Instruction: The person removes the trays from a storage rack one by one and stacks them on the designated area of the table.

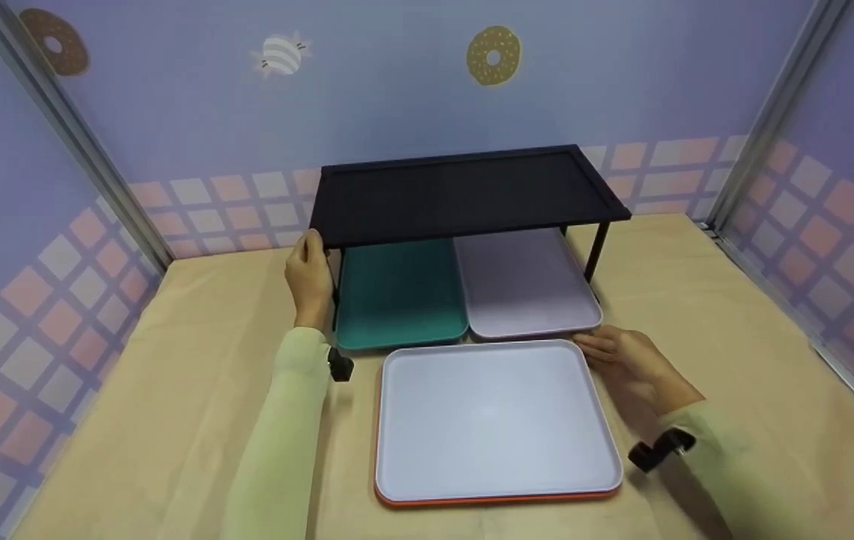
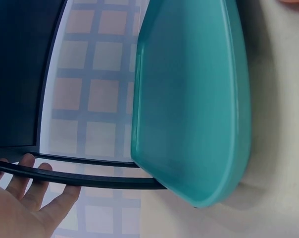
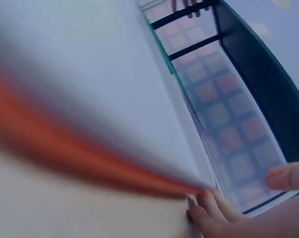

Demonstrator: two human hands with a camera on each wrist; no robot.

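My left hand [image 1: 308, 274] grips the front left corner of a black rack [image 1: 464, 196], its fingers [image 2: 36, 191] round the leg just below the top. Under the rack a teal tray [image 1: 401, 300] and a lilac tray [image 1: 528, 289] lie side by side, their fronts sticking out. In front of them a white tray [image 1: 494, 420] rests on an orange tray [image 1: 502, 500], mostly hidden beneath it. My right hand [image 1: 629, 358] is at the far right corner of this stack, close to the lilac tray's front corner. Its fingers [image 3: 216, 206] touch the stack's edge, with the thumb held apart.
A beige cloth [image 1: 194, 375] covers the table. Behind the rack stands a lilac wall [image 1: 397, 90] with doughnut and sweet pictures and a checked band. Side panels with metal posts [image 1: 780, 97] close in the left and right.
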